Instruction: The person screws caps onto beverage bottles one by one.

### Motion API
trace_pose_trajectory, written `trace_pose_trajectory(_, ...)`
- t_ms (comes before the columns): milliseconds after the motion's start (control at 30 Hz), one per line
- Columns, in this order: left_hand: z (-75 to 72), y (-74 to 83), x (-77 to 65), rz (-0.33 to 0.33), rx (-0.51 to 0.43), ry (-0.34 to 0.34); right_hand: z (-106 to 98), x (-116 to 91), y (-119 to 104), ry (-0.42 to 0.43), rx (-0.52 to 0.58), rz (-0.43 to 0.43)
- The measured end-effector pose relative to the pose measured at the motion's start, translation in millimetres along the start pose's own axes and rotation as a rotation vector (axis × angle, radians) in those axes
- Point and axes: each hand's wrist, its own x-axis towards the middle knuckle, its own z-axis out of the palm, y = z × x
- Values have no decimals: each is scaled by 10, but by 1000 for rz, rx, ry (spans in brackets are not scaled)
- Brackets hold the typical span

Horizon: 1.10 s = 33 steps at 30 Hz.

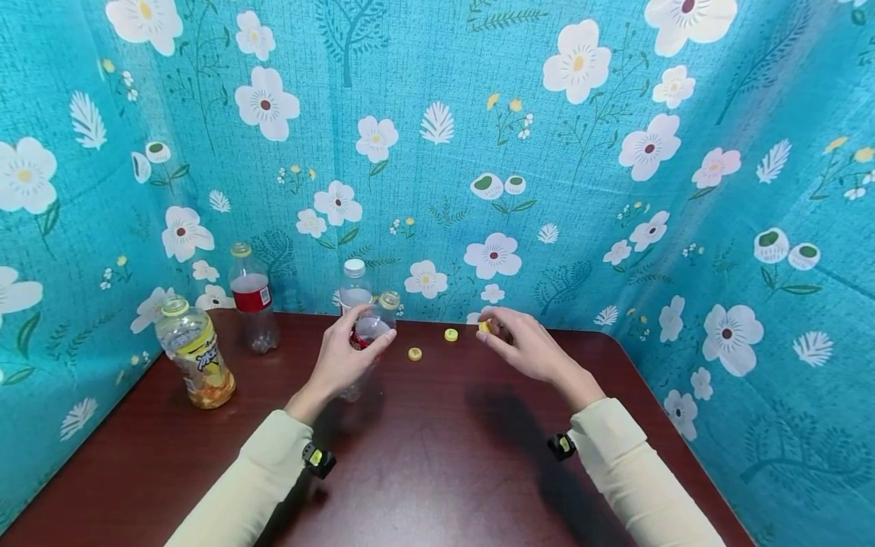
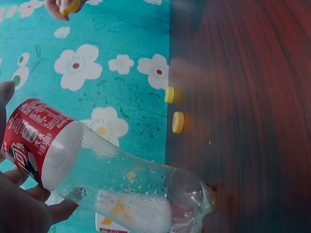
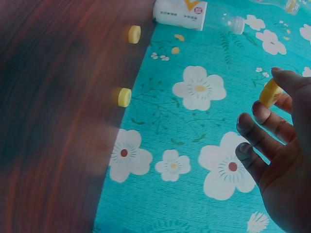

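My left hand (image 1: 342, 355) grips an uncapped clear plastic bottle (image 1: 374, 327) around its red label (image 2: 36, 141). Empty but for droplets, the bottle leans slightly; whether its base touches the table is unclear. Over to the right, my right hand (image 1: 532, 348) pinches a yellow bottle cap (image 3: 270, 93) between thumb and forefinger, above the table's far side. Two more yellow caps lie on the table between the hands: one nearer (image 1: 415, 354) and one farther back (image 1: 451, 335).
Behind the held bottle stands a white-capped bottle (image 1: 355, 282). On the left are an uncapped bottle with a yellow label (image 1: 198, 355) and another with a red label (image 1: 253, 295). A blue flowered curtain (image 1: 437, 220) borders the dark wooden table (image 1: 437, 463).
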Motion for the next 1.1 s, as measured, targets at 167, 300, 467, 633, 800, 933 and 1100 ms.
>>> trace_pose_trajectory(167,66,82,-4,11,-11,-21,-49,24,-86,7,-9,-11)
trace_pose_trajectory(300,123,115,-7,-1,-14,-43,-90,57,-156,19,-19,-41)
trace_pose_trajectory(467,174,127,-17,-1,-10,-53,-140,81,-224,27,-16,-77)
trace_pose_trajectory(633,211,156,-23,33,-15,-50,-171,93,-267,31,-30,-96)
trace_pose_trajectory(800,262,207,-46,48,-13,-74,-210,124,-333,43,-20,-116)
trace_pose_trajectory(933,312,262,-70,39,-10,-99,-255,179,-406,35,16,-141)
trace_pose_trajectory(1100,388,339,-92,48,-22,-129,-315,256,-484,21,69,-164)
